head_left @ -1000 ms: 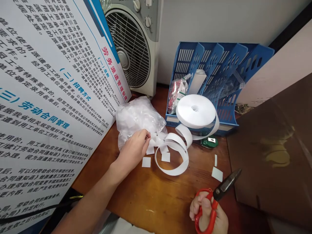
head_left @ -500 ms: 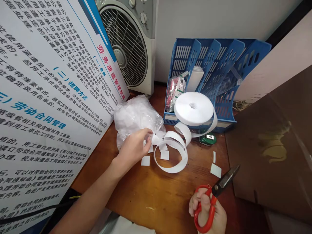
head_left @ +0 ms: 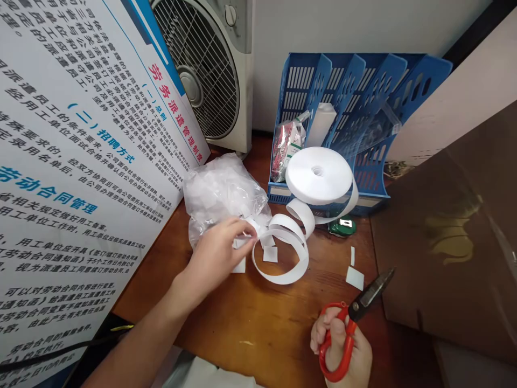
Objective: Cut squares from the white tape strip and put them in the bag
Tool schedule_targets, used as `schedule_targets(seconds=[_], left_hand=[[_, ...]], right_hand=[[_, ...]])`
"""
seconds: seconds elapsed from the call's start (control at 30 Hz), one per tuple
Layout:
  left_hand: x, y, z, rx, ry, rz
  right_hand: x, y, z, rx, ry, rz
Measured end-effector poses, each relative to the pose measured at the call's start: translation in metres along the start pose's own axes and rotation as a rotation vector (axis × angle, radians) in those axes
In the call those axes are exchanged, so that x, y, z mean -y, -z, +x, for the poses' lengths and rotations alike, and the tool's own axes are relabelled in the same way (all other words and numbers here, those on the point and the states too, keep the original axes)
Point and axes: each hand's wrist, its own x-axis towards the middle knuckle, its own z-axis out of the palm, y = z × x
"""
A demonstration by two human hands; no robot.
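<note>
My left hand (head_left: 220, 248) pinches the free end of a white tape strip (head_left: 285, 278) between thumb and forefinger. The strip curls in loose loops back to a white tape roll (head_left: 319, 186), which looks like hook-and-loop tape. Small cut white squares (head_left: 270, 254) lie by the loops, partly behind my left hand. At the lower right, my right hand (head_left: 343, 350) is wrapped round the red handles of scissors (head_left: 369, 296). Their dark blades are together and point up and right. Near the blade tips lie another cut square (head_left: 355, 278) and a thin sliver (head_left: 353, 256).
A clear plastic bag (head_left: 224, 186) with white pieces sits behind my left hand. Further back stand a blue file rack (head_left: 343, 75) and a box fan (head_left: 202, 70). A green tape measure (head_left: 342, 227) lies beside the roll. A printed board (head_left: 92, 178) leans at left; a brown box (head_left: 444, 253) stands right.
My left hand has shifted slightly down and right, from beside the plastic bag to the strip's end, which its fingertips now pinch. My right hand still holds the scissors; the view has moved slightly.
</note>
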Motion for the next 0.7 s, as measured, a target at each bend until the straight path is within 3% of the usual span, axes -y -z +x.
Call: schedule_targets(seconds=[0.1,0.17,0.4,0.7], left_hand=[[-0.019,-0.007,-0.016,0.241,-0.009,-0.173],[-0.028,-0.016,-0.021,0.331,-0.023,-0.224],[-0.031,-0.044,-0.002,0.344,-0.183,-0.153],[-0.035,-0.056,0.026,0.367,-0.356,0.246]], right_hand=[[0.001,-0.003,0.000,-0.014,0.011,-0.006],[0.002,-0.004,0.000,-0.019,0.013,-0.005],[0.001,-0.006,0.002,-0.041,0.029,0.017],[0.000,-0.005,0.001,-0.031,0.033,-0.001]])
